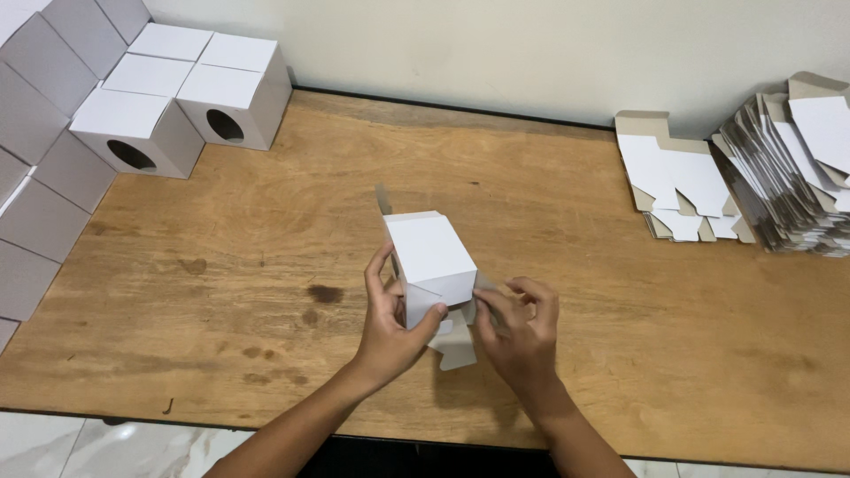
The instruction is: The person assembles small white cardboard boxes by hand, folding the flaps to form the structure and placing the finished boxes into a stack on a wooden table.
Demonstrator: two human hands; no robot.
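Gripping a white carton [431, 257], both hands [394, 332] [518, 332] angle its length away, flaps nearest.

Small packing workshop: wooden worktop [567, 265] against a plain wall, assembled white cartons [177, 97] stacked at 10 o'clock, flat carton blanks [779, 168] piled at 2 o'clock.

A small white cardboard box [431, 257] is held above the wooden table [575, 265], near its front edge at the middle. It is part-folded: its plain white top face is closed and tilted toward the camera, a grey-brown flap stands up at its far end, and the flaps at its near end hang loose and open, one white tab pointing downward.
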